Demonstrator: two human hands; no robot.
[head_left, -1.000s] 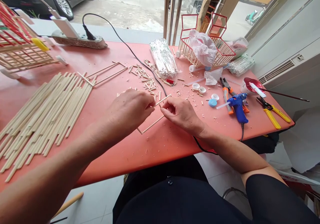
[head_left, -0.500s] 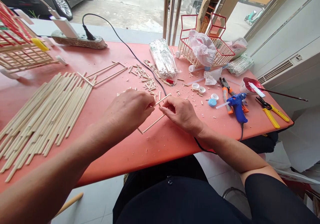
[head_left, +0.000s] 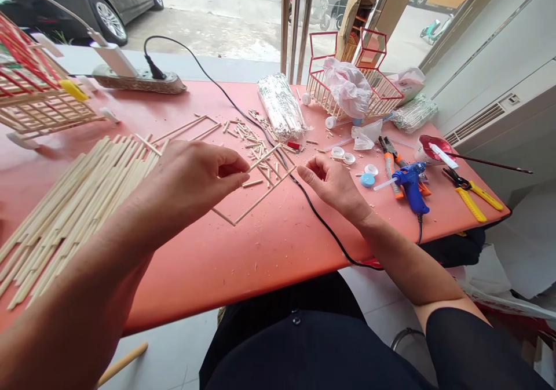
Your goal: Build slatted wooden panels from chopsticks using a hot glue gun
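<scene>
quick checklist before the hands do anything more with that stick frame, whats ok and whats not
1. Thin wooden stick frame flat on the salmon-red table: ok for the near side; its far side is raised in the fingers.
2. Left hand gripping the frame: ok, fingertips pinch one stick end.
3. Right hand on the frame: not ok, it is open and apart from the frame.
4. Black power cable out of the work area: not ok, it runs past the frame's right corner.
5. Blue hot glue gun near the right hand: ok, lying on the table right of it.
6. Glue joints firm: cannot tell.
</scene>
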